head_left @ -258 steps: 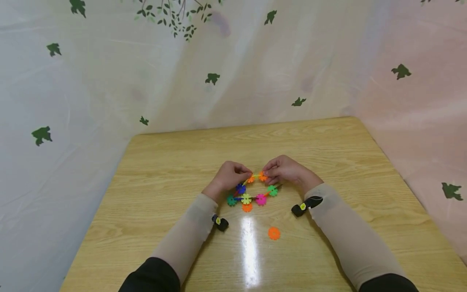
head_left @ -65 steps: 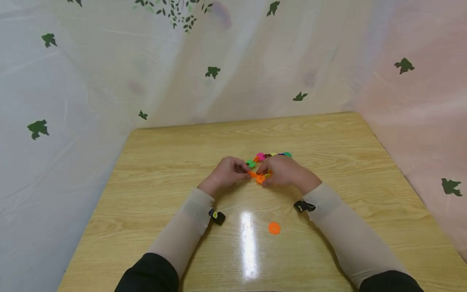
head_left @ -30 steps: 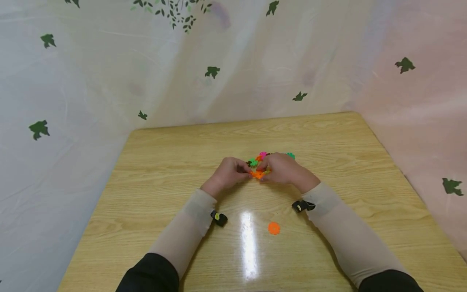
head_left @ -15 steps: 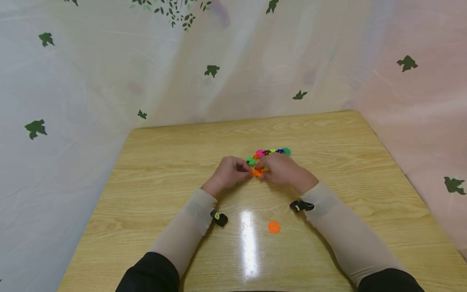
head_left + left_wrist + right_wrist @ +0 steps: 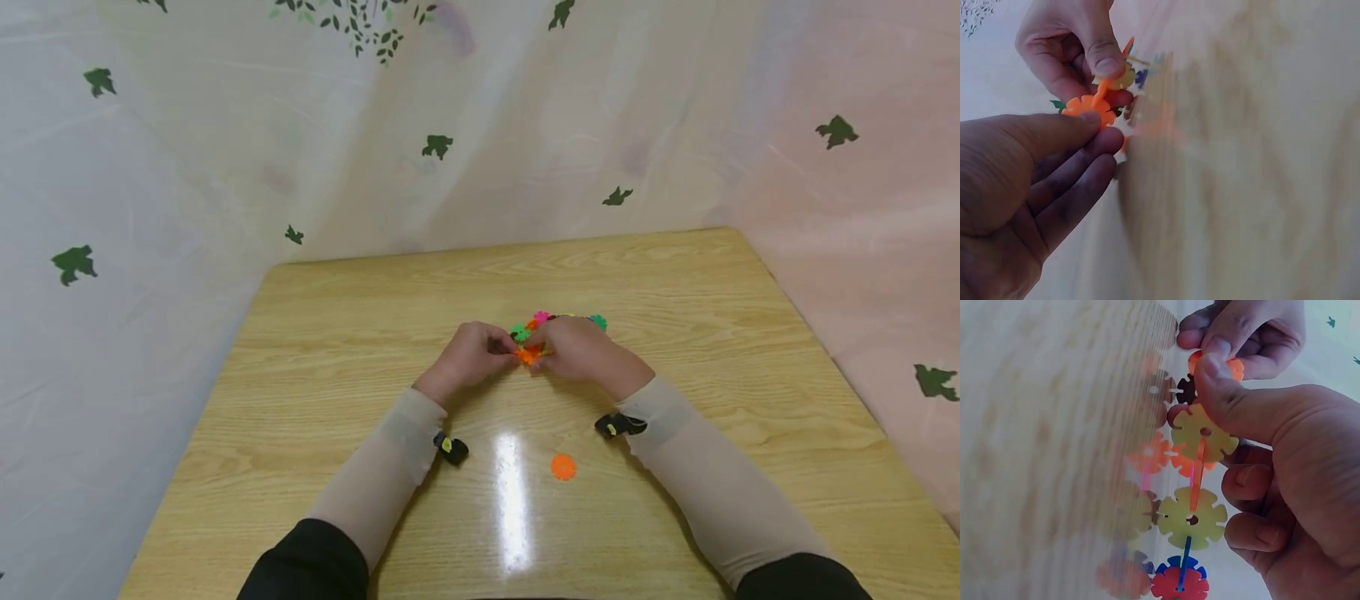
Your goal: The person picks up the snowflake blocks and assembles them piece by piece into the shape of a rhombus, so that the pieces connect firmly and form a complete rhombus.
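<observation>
Thumb and fingers of my left hand (image 5: 472,354) pinch an orange notched flower disc (image 5: 1079,107). Facing it, my right hand (image 5: 588,354) grips the end of a linked chain of coloured notched discs; its thumb lies by a yellow disc (image 5: 1191,428) there. A second orange piece, seen edge-on, meets the orange disc between the two hands in the left wrist view. Beyond the right hand the chain shows a green disc (image 5: 521,333), a pink disc (image 5: 542,317) and a teal disc (image 5: 598,322). The right hand hides part of the chain in the head view.
A single orange disc (image 5: 563,467) lies on the wooden table (image 5: 337,358), nearer the body than the hands. Pale curtain (image 5: 495,200) with green bird shapes hangs behind the table and along its sides. A bright light reflection (image 5: 512,500) shows on the tabletop.
Since 8.6 s ago the chain has turned and now lies beyond the right hand. The orange disc that touched its near side has left that spot. Over the last second the hands barely shift.
</observation>
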